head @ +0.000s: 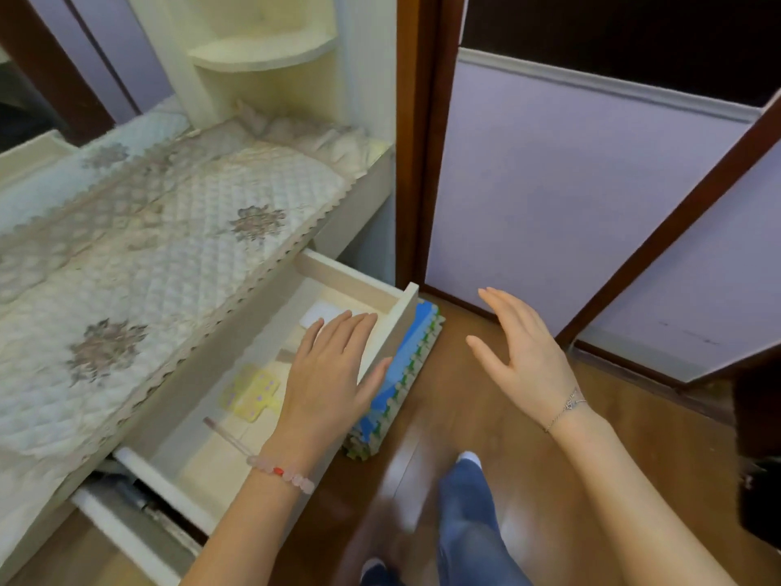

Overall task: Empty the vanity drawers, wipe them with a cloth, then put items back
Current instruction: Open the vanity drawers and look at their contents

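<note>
While drawer [359, 285] gapes, quilted vanity top [169, 230], wooden floor [443, 416]

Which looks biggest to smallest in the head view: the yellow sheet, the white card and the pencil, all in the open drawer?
1. Yellow sheet, the broadest patch.
2. and 3. White card and pencil: unsure. The left hand covers part of the card, and the pencil is long but thin and nearer the camera.
</note>
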